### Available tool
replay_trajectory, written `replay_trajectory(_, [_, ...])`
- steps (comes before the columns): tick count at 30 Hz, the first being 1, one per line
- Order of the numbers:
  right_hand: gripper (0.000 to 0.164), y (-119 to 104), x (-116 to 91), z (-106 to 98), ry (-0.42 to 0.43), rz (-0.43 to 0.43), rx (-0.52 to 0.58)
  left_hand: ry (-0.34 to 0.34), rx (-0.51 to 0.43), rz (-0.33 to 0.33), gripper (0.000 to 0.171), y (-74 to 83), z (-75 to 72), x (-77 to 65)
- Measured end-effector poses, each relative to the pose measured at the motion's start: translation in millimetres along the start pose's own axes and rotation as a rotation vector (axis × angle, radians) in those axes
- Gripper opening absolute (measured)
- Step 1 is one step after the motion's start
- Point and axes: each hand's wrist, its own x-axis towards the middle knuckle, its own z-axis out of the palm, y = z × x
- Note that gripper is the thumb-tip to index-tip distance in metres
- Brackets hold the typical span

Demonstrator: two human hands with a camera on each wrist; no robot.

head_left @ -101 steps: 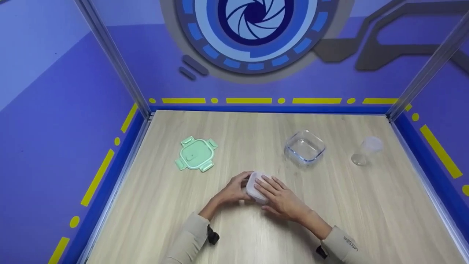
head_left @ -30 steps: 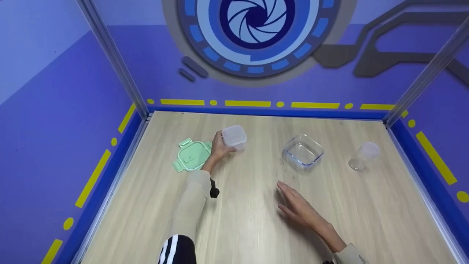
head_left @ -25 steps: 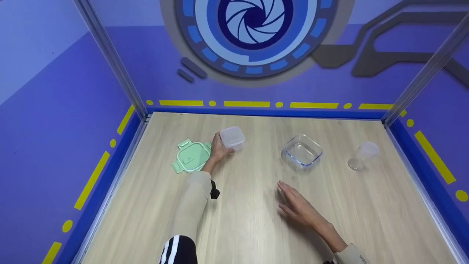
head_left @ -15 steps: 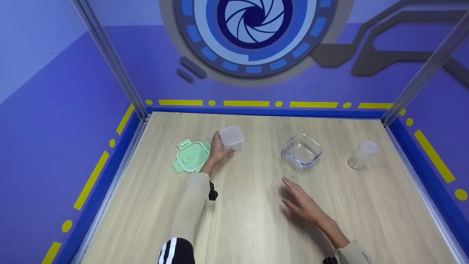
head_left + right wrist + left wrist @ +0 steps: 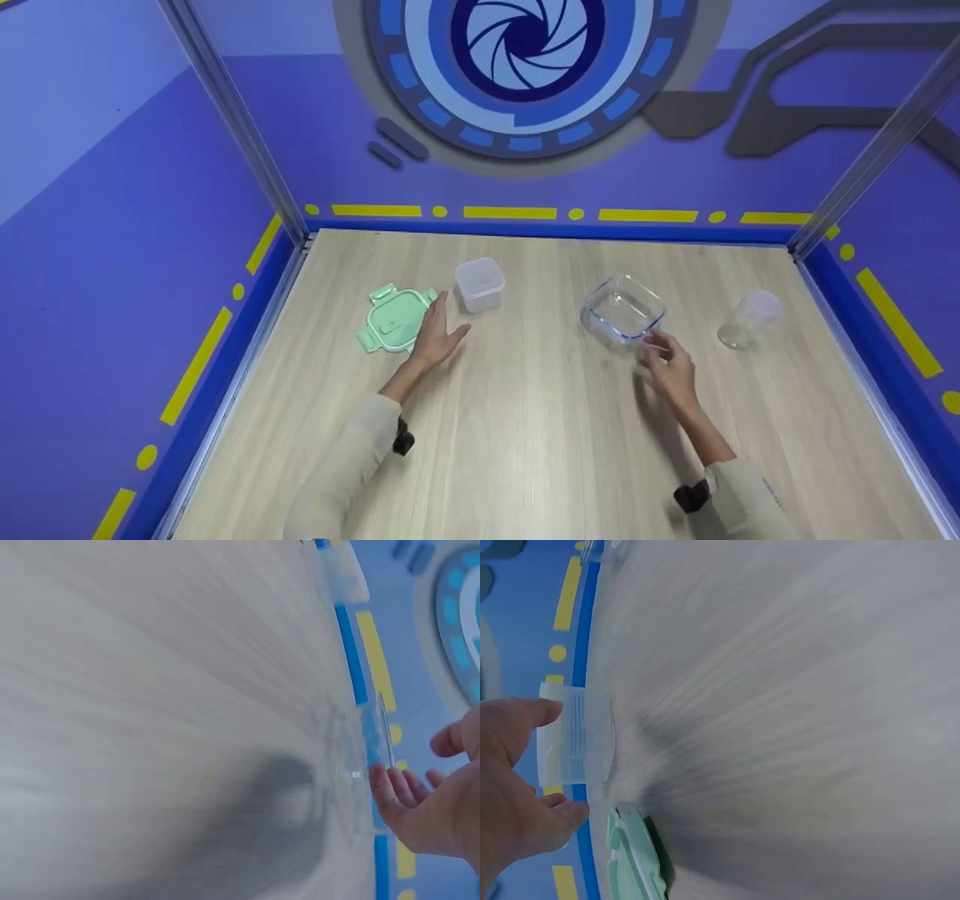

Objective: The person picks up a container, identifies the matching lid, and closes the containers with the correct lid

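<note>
On a pale wood-grain table (image 5: 525, 420), a frosted square plastic container (image 5: 480, 286) stands unheld, likely steady on its flat base. Beside it, the left hand (image 5: 431, 337) has a wide, empty grip. The right hand (image 5: 671, 369), its grip loosely bent and seemingly empty, is at the near corner of a clear square glass bowl (image 5: 621, 321); contact is unclear.

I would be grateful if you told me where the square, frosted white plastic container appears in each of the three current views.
Head: the square, frosted white plastic container stands near the picture's centre.
Left wrist: the container is at the left, about mid-height, partly behind the left hand.
Right wrist: a blurred shape, probably the container, is at the top, right of centre.
Shared landmark: the row of yellow dashes, visible in all three.
</note>
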Motion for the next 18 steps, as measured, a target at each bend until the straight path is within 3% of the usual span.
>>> replay_trajectory(4, [0.05,-2.1,22.4,-11.0,0.025,0.177,0.047,0.078,0.249,0.07,0.078,-4.4,-12.4,-26.7])
replay_trajectory(6, [0.053,-1.2,29.7,-13.1,0.019,0.226,0.037,0.123,0.376,0.068,0.078,-9.3,-17.2,-40.4])
replay_trajectory(8, [0.058,0.9,35.0,-13.3,0.0,0.272,0.03,0.125,0.471,0.023,0.079,-14.3,-20.2,-54.3])
replay_trajectory(12, [0.066,5.8,43.3,-11.5,-0.054,0.312,0.027,0.081,0.537,-0.008,0.081,-22.7,-18.4,-76.2])
replay_trajectory(18, [0.073,2.8,57.9,-10.0,-0.081,0.305,0.094,0.103,0.566,0.098,0.081,-26.9,-10.0,-92.8])
